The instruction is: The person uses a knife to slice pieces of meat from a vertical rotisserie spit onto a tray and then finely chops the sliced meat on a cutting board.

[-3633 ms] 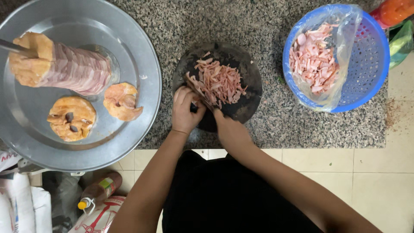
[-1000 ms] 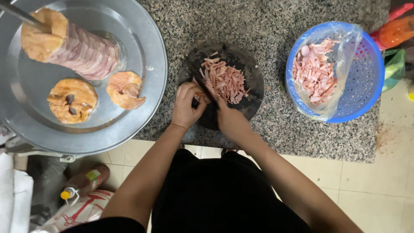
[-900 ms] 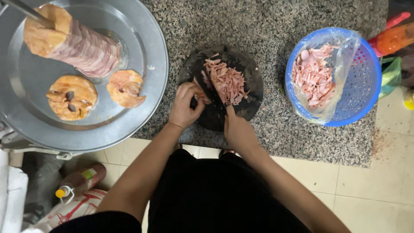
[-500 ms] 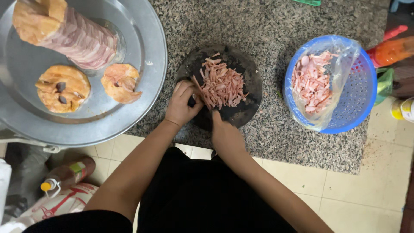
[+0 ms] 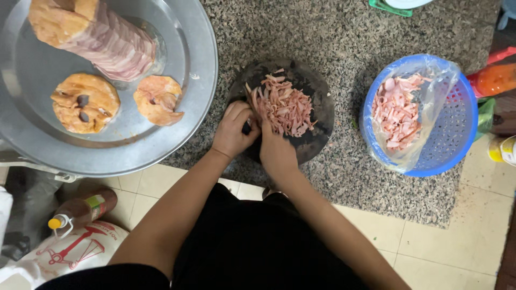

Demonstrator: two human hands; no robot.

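A round dark cutting board (image 5: 317,134) lies on the speckled granite slab (image 5: 333,32), with a heap of thin pink meat strips (image 5: 285,107) on it. My left hand (image 5: 232,131) is closed around the dark handle of a knife (image 5: 247,115); its thin blade points away from me along the heap's left side. My right hand (image 5: 275,152) sits just right of the left hand, its curled fingers pressing on the near edge of the strips. The two hands almost touch.
A big metal tray (image 5: 188,107) at the left holds a sliced meat log (image 5: 102,37) and two round slices (image 5: 86,102). A blue basket (image 5: 457,134), lined with a plastic bag of pink meat pieces, stands at the right. Bottles and a sack lie on the tiled floor.
My right hand drew back off the heap, then came forward onto its near edge again. My left hand stayed on the knife at the heap's left side. The view shifted slightly.
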